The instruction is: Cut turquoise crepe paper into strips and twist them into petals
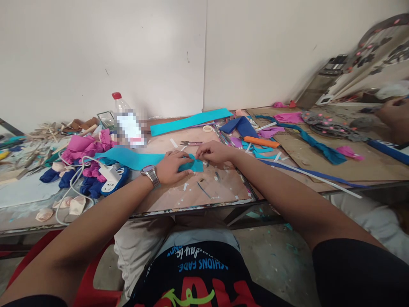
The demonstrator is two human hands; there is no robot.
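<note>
A turquoise strip of what looks like crepe paper [140, 160] lies along the table in front of me. My left hand [175, 167], with a metal watch at the wrist, rests on the strip near its right end, thumb and fingers apart. Just beyond that end, my right hand [212, 152] has its fingertips pinched together close to the strip. Whatever sits between those fingertips is too small or hidden to name. Behind the hands lies a small pair of thread snips [191, 143]. A second turquoise strip [191, 121] stretches across the back of the table.
Pink and navy crumpled pieces [84, 149] lie at left beside a power strip [115, 181] with a white cable. A red-capped bottle [117, 100] stands behind. An orange-handled tool [261, 141] and scraps lie right. Another person's hand [394, 115] shows at far right.
</note>
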